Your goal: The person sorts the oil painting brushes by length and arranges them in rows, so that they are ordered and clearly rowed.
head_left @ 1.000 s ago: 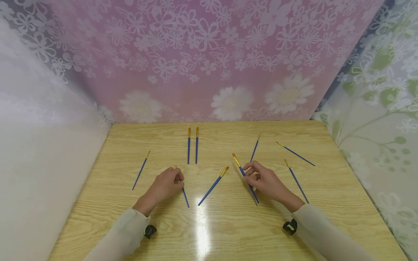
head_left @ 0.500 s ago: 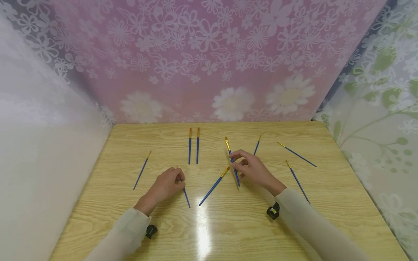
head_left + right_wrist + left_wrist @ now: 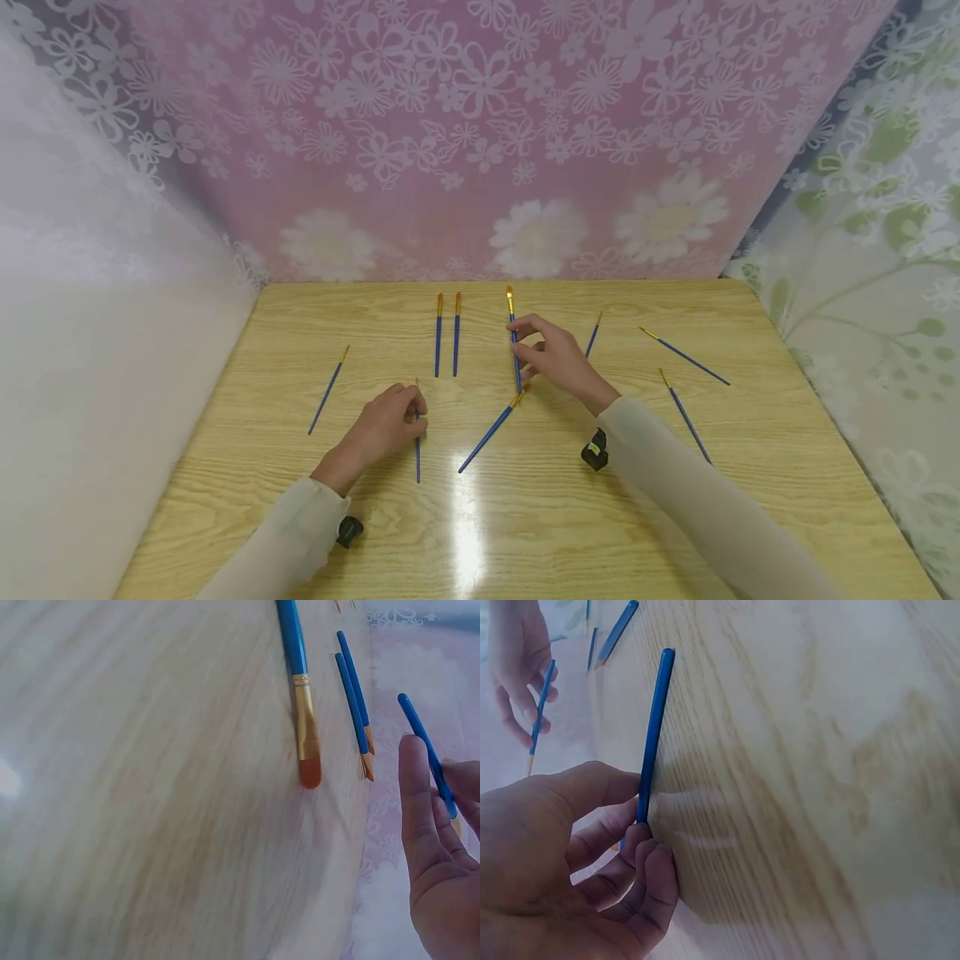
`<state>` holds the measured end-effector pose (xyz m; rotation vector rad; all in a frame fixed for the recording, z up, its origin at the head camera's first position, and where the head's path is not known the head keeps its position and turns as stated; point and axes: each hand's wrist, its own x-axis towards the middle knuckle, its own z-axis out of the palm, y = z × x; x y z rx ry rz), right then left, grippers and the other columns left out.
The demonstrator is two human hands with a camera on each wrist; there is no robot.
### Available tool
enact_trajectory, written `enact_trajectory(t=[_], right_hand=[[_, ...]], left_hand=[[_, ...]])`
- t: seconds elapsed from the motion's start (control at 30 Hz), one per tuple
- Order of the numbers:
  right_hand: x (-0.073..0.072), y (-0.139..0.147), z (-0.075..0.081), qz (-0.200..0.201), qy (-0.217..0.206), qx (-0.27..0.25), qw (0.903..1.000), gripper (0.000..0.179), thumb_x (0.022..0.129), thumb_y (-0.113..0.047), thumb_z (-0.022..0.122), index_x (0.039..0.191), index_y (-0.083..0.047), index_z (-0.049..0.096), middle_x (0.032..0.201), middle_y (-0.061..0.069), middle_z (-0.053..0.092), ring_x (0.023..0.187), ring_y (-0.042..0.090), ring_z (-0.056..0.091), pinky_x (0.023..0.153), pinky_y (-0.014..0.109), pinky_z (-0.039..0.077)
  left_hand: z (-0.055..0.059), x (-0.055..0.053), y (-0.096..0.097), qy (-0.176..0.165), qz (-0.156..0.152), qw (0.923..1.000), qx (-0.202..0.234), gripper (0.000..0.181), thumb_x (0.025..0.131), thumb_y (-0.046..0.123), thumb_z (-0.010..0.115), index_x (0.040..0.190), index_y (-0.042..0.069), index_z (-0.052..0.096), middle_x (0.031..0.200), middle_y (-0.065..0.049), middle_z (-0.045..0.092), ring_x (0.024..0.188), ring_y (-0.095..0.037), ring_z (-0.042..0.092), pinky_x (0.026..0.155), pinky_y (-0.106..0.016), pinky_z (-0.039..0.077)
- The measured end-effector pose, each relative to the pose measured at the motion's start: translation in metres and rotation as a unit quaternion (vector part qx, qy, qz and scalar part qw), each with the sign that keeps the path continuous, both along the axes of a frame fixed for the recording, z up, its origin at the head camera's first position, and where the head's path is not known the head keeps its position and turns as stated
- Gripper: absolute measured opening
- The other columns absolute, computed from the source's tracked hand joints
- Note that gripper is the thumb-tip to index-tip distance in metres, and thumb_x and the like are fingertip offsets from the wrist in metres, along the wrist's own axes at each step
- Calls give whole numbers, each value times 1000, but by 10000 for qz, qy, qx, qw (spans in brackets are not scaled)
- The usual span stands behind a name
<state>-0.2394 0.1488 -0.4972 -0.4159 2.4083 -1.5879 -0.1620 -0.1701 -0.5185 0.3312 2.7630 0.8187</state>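
My left hand pinches a thin blue paintbrush between thumb and fingers, its handle end pointing toward me; the fingers mostly cover its bristle end. Farther forward, my right hand holds a blue paintbrush with a gold ferrule, bristles toward the back edge. In the right wrist view this brush sits between thumb and fingers, its tip partly hidden. A wider flat paintbrush lies slantwise between the hands. Left of the right-hand brush, two paintbrushes lie side by side, bristles away from me.
One thin paintbrush lies at the left of the wooden table. Three more lie at the right: one partly behind my right hand, one slanted, one nearer me. A floral pink cloth stands behind the table.
My right hand has moved forward and left with its paintbrush, which has swung closer to parallel with the pair. The left hand stays in place while its brush's handle end has swung left.
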Motion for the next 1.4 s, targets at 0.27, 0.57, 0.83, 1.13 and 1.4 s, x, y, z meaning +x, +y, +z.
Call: enact_trajectory(t=[0.27, 0.57, 0.83, 1.13, 1.4], right_hand=[[-18, -15, -3, -179, -160, 132, 9996, 39, 110, -13, 66, 149, -9, 59, 135, 16, 62, 89, 34, 74, 77, 47, 69], [-30, -26, -5, -136, -382, 232, 9989, 44, 109, -11, 67, 152, -6, 58, 136, 18, 63, 85, 28, 75, 77, 43, 69], [-39, -48, -6, -79, -686, 216, 9974, 45, 108, -8, 67, 152, -5, 58, 135, 20, 60, 85, 32, 76, 80, 44, 69], [-50, -69, -7, -488, -500, 674, 9953, 38, 106, -4, 69, 143, -4, 65, 123, 17, 65, 76, 25, 74, 71, 36, 68], [-55, -82, -16, -516, -320, 1318, 9894, 34, 107, -6, 68, 141, -6, 66, 116, 14, 67, 73, 19, 72, 66, 28, 65]], left_hand=[[0, -2, -1, -86, 49, 9999, -33, 10, 101, 13, 77, 106, 14, 69, 106, -1, 64, 97, -19, 60, 88, -42, 54], [1, -3, 0, -186, 6, 9998, 64, 10, 102, 15, 77, 107, 14, 69, 108, -2, 65, 100, -20, 62, 92, -44, 56], [4, -2, -2, -216, 15, 9998, 50, 9, 102, 14, 76, 108, 12, 69, 108, -4, 65, 99, -21, 61, 90, -44, 55], [8, -3, -2, -237, -100, 9996, 132, 10, 102, 13, 75, 109, 10, 69, 108, -5, 65, 98, -21, 61, 89, -44, 55], [5, -4, -2, -300, -37, 9995, 82, 9, 103, 14, 76, 108, 11, 69, 108, -5, 65, 99, -21, 61, 90, -44, 55]])
